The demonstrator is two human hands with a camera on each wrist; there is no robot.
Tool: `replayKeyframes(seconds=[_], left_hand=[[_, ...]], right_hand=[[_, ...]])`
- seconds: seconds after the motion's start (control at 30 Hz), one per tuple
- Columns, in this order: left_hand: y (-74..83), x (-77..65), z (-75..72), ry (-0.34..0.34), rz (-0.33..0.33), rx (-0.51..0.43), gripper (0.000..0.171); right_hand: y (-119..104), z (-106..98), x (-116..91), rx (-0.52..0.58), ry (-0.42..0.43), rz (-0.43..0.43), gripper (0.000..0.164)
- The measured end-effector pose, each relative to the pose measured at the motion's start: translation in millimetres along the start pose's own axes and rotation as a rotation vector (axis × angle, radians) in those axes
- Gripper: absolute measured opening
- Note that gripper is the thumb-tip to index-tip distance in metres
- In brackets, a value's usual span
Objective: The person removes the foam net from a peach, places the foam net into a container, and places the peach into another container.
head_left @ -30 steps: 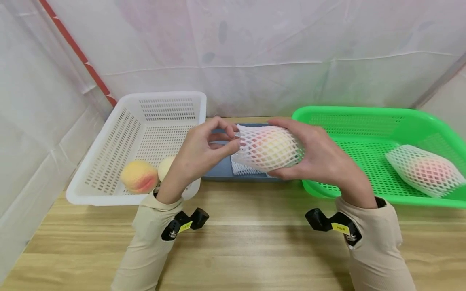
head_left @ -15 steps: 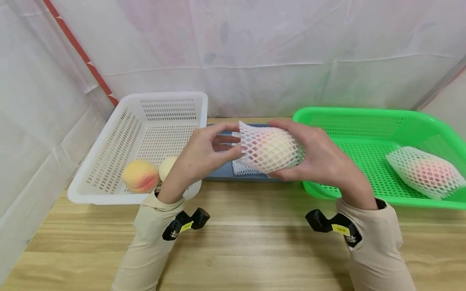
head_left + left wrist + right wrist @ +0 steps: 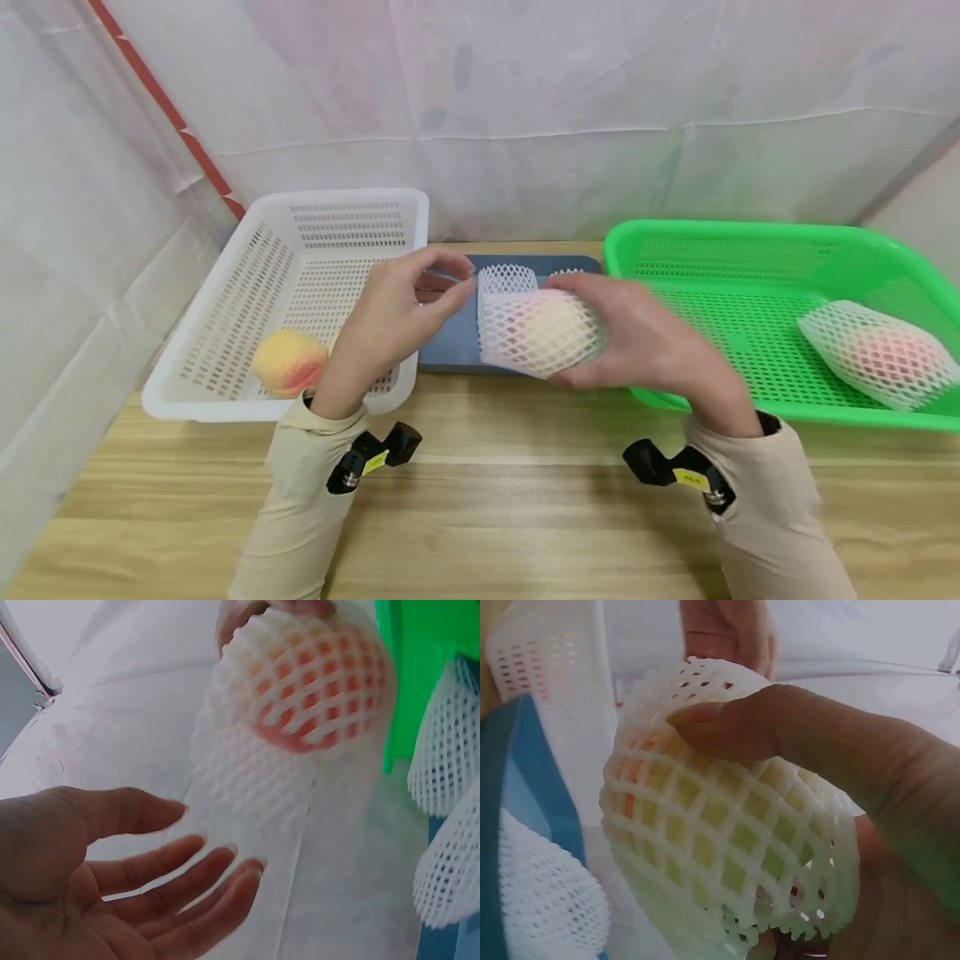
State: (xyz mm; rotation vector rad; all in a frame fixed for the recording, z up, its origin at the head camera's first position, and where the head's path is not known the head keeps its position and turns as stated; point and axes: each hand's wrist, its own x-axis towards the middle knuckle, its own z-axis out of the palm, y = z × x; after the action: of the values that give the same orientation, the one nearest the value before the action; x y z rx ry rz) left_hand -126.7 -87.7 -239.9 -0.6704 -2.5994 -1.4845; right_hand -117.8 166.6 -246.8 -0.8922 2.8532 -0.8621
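Note:
My right hand [image 3: 645, 337] grips a peach [image 3: 555, 332] sleeved in a white foam net [image 3: 498, 329], its thumb on one side and fingers round the other. The net's loose end points left. Apart from it, my left hand [image 3: 393, 312] holds nothing, its fingers loosely bent; the left wrist view shows a gap between those fingers [image 3: 180, 881] and the net. Behind the held peach, more white foam nets [image 3: 507, 277] lie in a blue-grey tray [image 3: 453, 333]. The right wrist view shows the thumb [image 3: 735, 724] pressing on the netted fruit.
On the left stands a white basket [image 3: 422, 217] with a bare peach [image 3: 288, 360] in it; my left forearm hides part of that basket. A green basket [image 3: 735, 227] on the right holds another netted peach [image 3: 885, 354]. A pale curtain [image 3: 525, 125] hangs behind the wooden table [image 3: 510, 517].
My left hand has let go of the net's loose end and drawn back left. My right hand has lowered the netted peach slightly toward me and to the left.

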Motion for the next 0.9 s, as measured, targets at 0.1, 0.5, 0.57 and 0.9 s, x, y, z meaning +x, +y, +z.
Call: replayKeyframes(seconds=[0.1, 0.5, 0.57, 0.9], left_hand=[[-0.5, -3.1, -1.7, -0.009, -0.002, 0.05, 0.019], [3.8, -7.7, -1.5, -0.031, 0.022, 0.087, 0.017], [4.7, -8.3, -2.5, -0.027, 0.031, 0.087, 0.017], [5.5, -8.6, -5.4, -0.019, 0.051, 0.077, 0.017]], right_hand=[[-3.2, 19.5, -1.5, -0.024, -0.053, -0.017, 0.082], [-9.7, 75.6, -13.6, -0.246, -0.189, -0.017, 0.092], [-12.1, 69.9, -15.1, -0.256, -0.188, 0.005, 0.1], [-11.4, 46.7, -18.9, -0.255, -0.121, -0.01, 0.104]])
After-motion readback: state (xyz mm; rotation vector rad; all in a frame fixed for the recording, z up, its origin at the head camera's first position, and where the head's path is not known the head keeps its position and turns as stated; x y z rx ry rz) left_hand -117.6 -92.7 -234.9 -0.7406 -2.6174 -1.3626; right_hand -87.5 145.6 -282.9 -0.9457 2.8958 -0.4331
